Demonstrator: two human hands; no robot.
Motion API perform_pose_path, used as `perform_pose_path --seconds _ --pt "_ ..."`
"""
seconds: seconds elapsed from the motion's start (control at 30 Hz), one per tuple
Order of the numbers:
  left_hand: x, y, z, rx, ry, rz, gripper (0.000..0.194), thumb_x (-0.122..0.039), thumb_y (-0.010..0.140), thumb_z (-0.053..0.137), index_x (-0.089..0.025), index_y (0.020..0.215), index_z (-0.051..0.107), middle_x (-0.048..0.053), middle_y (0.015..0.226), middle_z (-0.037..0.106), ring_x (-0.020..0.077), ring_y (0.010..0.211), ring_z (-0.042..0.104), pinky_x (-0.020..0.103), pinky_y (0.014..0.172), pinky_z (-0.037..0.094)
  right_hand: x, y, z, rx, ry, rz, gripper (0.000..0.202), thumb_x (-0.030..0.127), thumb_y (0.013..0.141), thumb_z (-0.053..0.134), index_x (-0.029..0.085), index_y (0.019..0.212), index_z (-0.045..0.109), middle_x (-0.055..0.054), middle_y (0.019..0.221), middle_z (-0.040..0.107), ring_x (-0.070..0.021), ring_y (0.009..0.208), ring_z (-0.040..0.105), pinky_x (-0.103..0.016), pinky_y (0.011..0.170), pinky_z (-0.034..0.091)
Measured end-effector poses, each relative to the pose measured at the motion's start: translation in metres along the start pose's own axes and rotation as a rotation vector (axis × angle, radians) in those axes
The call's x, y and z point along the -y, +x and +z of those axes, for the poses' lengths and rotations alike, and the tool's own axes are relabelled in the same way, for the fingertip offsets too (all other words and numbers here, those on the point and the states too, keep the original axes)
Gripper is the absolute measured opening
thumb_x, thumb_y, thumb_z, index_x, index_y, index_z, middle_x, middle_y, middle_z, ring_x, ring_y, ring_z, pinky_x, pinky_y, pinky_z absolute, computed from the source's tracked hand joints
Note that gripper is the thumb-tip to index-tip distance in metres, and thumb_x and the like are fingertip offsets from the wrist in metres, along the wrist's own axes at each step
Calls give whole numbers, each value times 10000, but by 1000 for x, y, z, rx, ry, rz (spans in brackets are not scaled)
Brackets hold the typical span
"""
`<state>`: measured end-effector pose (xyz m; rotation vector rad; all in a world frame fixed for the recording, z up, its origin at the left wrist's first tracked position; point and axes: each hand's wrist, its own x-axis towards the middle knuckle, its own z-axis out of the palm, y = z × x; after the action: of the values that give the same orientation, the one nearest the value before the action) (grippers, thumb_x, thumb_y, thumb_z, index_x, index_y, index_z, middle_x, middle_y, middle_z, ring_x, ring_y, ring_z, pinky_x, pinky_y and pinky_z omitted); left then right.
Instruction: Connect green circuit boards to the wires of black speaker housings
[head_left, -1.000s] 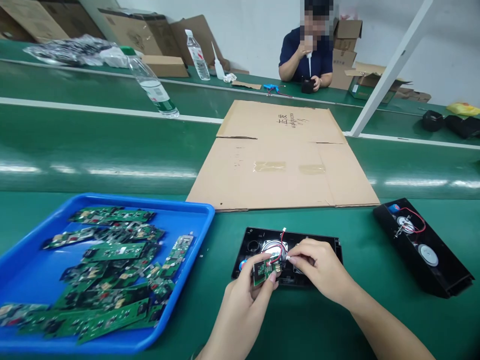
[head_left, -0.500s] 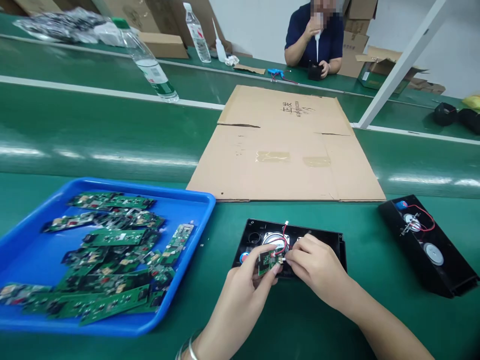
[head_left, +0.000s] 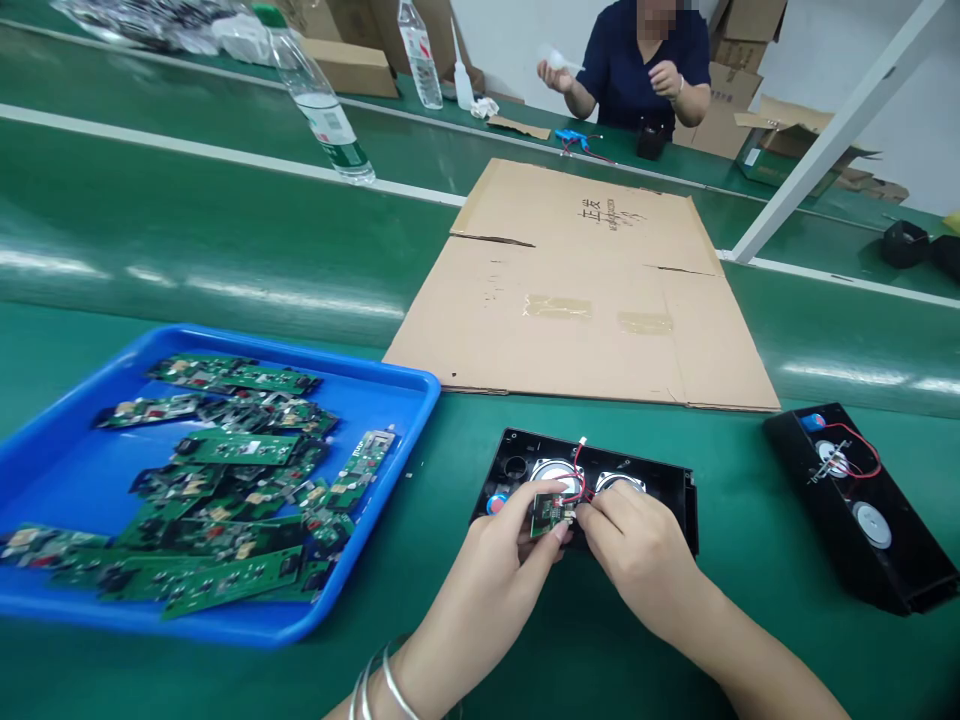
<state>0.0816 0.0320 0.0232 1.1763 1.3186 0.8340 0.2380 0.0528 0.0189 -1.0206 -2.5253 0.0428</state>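
Note:
A black speaker housing (head_left: 670, 491) lies open on the green bench in front of me, with two round silver drivers and red wires inside. My left hand (head_left: 501, 560) pinches a small green circuit board (head_left: 546, 515) over the housing's near edge. My right hand (head_left: 631, 548) meets it from the right, fingertips pressed on a small white wire connector at the board's right edge. A red wire loops from the board up to a white plug standing above the drivers.
A blue tray (head_left: 373, 575) heaped with several green circuit boards sits at my left. A second black speaker housing (head_left: 892, 570) lies at the right. Flattened cardboard (head_left: 585, 290) covers the belt beyond. A water bottle (head_left: 321, 100) leans far left; another person (head_left: 645, 62) works opposite.
My hands have lowered the small board closer to the housing. The view has tilted down slightly. The person opposite lowered both hands from the face.

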Motion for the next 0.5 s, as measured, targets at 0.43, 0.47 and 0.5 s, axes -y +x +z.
perform_pose_path --seconds 0.43,0.47,0.5 --pt "-9 -3 -10 92 185 132 264 -248 823 461 -273 1040 611 14 770 689 217 772 662 311 763 518 -13 4 -4 238 495 278 104 185 873 522 192 918 616 -7 748 618 -138 693 544 -244 603 432" --pt "-9 -4 -9 83 181 136 260 -245 821 460 -272 1027 616 16 778 691 218 765 659 310 756 518 -13 5 -4 239 496 274 109 184 878 512 190 897 619 -10 739 614 -138 690 538 -243 598 428" --pt "-9 -4 -9 76 181 141 256 -239 820 457 -271 1013 621 19 796 692 217 760 657 308 749 518 -12 5 -4 238 493 270 117 180 881 503 185 885 619 -14 736 612 -139 688 533 -243 596 426"
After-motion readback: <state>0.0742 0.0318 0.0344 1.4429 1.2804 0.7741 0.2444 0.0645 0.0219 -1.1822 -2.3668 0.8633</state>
